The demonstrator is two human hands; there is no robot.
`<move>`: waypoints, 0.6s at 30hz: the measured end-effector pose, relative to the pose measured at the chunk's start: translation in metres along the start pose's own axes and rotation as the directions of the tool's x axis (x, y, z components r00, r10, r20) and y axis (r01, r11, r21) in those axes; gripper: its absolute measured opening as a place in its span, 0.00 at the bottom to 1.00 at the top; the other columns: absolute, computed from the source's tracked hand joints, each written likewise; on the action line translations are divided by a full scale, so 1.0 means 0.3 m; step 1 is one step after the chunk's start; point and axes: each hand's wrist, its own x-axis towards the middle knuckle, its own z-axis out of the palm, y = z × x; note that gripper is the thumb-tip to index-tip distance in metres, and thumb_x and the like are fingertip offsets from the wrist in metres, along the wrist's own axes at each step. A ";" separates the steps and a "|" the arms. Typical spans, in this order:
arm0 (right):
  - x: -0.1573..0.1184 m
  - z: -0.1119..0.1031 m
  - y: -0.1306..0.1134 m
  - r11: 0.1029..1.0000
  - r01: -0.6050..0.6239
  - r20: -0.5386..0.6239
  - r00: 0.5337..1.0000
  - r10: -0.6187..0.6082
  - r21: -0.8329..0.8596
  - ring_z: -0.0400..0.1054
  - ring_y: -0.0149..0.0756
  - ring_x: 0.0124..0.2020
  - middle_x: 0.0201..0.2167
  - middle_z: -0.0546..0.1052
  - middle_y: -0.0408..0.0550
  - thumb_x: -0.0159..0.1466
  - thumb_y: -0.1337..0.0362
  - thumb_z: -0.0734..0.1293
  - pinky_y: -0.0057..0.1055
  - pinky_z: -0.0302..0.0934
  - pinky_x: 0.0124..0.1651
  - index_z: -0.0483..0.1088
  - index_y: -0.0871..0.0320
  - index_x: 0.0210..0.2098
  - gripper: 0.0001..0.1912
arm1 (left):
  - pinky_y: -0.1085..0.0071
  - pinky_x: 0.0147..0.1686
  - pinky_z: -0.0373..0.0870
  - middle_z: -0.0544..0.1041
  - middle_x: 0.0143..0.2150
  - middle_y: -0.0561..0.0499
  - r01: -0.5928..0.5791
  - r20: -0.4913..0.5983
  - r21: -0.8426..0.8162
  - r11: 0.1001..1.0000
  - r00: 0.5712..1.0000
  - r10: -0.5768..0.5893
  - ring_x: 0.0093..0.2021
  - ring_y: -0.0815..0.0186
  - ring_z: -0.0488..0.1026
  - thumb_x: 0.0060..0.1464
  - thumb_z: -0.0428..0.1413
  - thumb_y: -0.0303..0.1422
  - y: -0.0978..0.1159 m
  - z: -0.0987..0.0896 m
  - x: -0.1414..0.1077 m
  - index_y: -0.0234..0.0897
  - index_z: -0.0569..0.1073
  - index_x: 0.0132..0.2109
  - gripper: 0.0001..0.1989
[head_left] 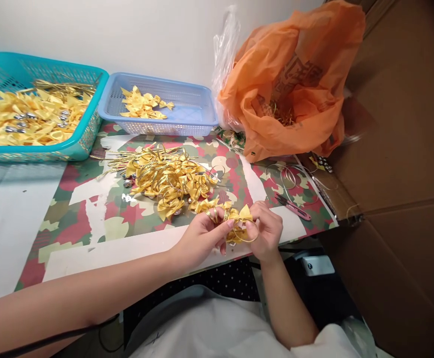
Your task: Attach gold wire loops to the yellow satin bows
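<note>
Near the table's front edge my left hand is closed, its thumb and fingers gripping yellow ribbon bows with looped gold wire. My right hand pinches the same cluster from the other side, at a yellow bow with a round gold wire loop below it. Fingers hide part of the cluster, and a small silver bit shows under it. Just beyond my hands lies a heap of yellow bows with gold wires, some curled into rings and others straight, with silver bells among them.
A teal basket of yellow bows and silver bells stands at the left. Beside it is a blue basket with fewer bows. An orange plastic bag gapes at the back right. Pink-handled snips lie right of my hands; cardboard borders that side.
</note>
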 end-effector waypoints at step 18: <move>-0.010 0.003 0.017 0.959 -0.204 0.021 0.979 0.204 0.195 0.51 0.31 0.22 0.17 0.58 0.39 0.62 0.62 0.63 0.32 0.47 0.29 0.58 0.56 0.18 0.17 | 0.75 0.20 0.65 0.60 0.17 0.62 0.050 0.004 -0.162 0.986 0.999 -0.050 0.18 0.74 0.56 0.50 0.63 0.42 -0.012 -0.003 0.015 0.38 0.63 0.30 0.17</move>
